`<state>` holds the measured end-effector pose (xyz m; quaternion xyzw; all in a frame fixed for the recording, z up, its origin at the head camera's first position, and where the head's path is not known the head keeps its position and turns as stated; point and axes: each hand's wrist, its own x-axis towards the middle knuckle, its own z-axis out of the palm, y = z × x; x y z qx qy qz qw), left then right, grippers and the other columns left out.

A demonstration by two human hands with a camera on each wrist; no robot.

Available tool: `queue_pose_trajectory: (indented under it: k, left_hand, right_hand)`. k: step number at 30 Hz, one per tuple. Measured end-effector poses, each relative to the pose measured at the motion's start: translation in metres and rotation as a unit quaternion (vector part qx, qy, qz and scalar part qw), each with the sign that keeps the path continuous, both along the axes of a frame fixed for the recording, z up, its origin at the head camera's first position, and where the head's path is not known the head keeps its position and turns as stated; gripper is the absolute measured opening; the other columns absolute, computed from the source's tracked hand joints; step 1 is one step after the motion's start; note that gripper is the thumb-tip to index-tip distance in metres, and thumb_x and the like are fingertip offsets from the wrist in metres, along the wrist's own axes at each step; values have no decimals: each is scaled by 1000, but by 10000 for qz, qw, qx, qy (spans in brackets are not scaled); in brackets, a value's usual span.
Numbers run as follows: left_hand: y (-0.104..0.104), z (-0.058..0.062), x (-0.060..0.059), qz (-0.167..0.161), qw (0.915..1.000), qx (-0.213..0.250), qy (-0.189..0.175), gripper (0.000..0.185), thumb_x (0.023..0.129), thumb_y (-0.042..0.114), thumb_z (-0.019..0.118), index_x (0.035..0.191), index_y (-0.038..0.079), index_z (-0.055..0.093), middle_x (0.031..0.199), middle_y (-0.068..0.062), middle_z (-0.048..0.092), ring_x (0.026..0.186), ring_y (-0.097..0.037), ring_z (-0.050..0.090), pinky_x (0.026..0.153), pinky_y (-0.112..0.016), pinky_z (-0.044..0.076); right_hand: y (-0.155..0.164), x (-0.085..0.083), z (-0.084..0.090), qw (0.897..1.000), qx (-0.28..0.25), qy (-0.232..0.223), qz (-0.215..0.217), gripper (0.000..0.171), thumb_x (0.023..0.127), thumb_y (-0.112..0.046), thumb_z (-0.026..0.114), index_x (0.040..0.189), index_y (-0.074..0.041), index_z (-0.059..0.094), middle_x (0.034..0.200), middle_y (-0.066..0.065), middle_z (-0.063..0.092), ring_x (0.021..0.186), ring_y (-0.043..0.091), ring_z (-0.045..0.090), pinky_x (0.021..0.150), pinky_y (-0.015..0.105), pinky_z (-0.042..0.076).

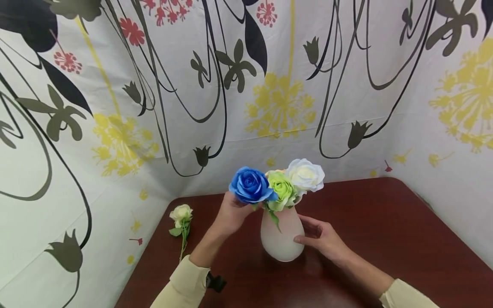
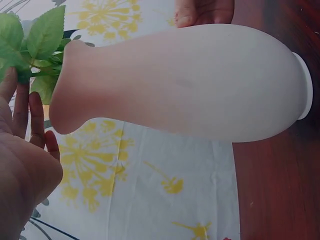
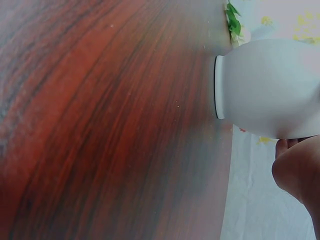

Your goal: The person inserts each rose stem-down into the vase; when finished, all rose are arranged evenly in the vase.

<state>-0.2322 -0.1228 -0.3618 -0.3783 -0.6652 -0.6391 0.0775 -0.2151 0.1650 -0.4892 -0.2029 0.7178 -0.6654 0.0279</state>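
A frosted vase [image 1: 283,239], white with a pinkish neck, stands upright on the table. From its mouth rise a green flower [image 1: 282,188] and a white rose [image 1: 306,175]; a peach bloom peeks out behind them. My left hand [image 1: 233,214] is just under the blue rose [image 1: 251,185], left of the mouth, and pinches its stem; the grip is partly hidden. In the left wrist view the fingers touch green leaves [image 2: 46,35] beside the vase's rim. My right hand [image 1: 325,239] holds the vase's right side, thumb in front and fingers behind.
A cream rose [image 1: 182,214] with leaves and a stem lies on the left part of the dark reddish-brown table [image 1: 385,226]. Patterned cloth [image 1: 231,141] with printed flowers hangs behind the table and at both sides.
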Motion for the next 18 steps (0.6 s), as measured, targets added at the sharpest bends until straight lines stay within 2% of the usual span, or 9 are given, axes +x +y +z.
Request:
queue_pose_trajectory:
  k: [1, 3, 5, 8, 10, 14, 18]
  left_hand:
    - [1, -1, 0, 68, 10000, -23, 11, 45, 94, -6, 76, 137, -3, 60, 127, -11, 68, 114, -25, 63, 93, -36, 60]
    - [4, -2, -1, 180, 9997, -134, 114, 33, 95, -3, 76, 126, -3, 66, 111, -10, 72, 101, -23, 64, 84, -32, 59]
    - [5, -2, -1, 321, 9983, -310, 376, 22, 95, 0, 76, 117, -2, 73, 104, -9, 73, 98, -22, 63, 85, -32, 55]
    - [8, 1, -3, 371, 9933, -546, 949, 13, 96, 0, 77, 109, 0, 77, 99, -11, 74, 98, -24, 61, 89, -38, 49]
    - [10, 5, -3, 469, 9886, -689, 1250, 19, 93, -1, 79, 112, 2, 80, 107, -9, 77, 105, -25, 62, 97, -43, 45]
    - [15, 9, -1, 577, 9850, -761, 1436, 24, 90, -5, 81, 113, 2, 81, 109, -10, 79, 107, -26, 67, 102, -44, 46]
    - [18, 2, -1, 633, 9830, -818, 1515, 24, 88, -7, 82, 111, -1, 81, 109, -14, 79, 105, -29, 69, 97, -39, 54]
  right_hand:
    - [0, 0, 0, 10000, -12, 3, 7, 68, 94, -10, 83, 153, 2, 52, 149, 25, 58, 134, 42, 57, 97, 25, 55]
    - [0, 0, 0, 10000, -33, 10, 31, 67, 94, -10, 82, 153, 2, 52, 150, 25, 57, 134, 43, 57, 97, 26, 56]
    - [0, 0, -1, 10000, -49, 16, 36, 67, 95, -9, 81, 153, 3, 52, 150, 25, 57, 134, 43, 57, 97, 26, 56]
    - [0, 0, -2, 10000, -55, 53, 36, 66, 96, -9, 80, 154, 3, 52, 150, 25, 57, 134, 42, 58, 96, 26, 56]
    - [0, -1, -3, 9999, -52, 98, 25, 65, 96, -8, 80, 153, 3, 52, 150, 25, 57, 134, 40, 58, 97, 26, 56]
    - [0, -1, -4, 9999, -44, 149, 35, 64, 96, -8, 79, 153, 4, 51, 149, 26, 58, 134, 38, 59, 97, 26, 56]
    - [-1, -1, -3, 10000, -28, 77, -8, 64, 96, -8, 80, 153, 4, 52, 148, 26, 58, 134, 38, 59, 97, 26, 56]
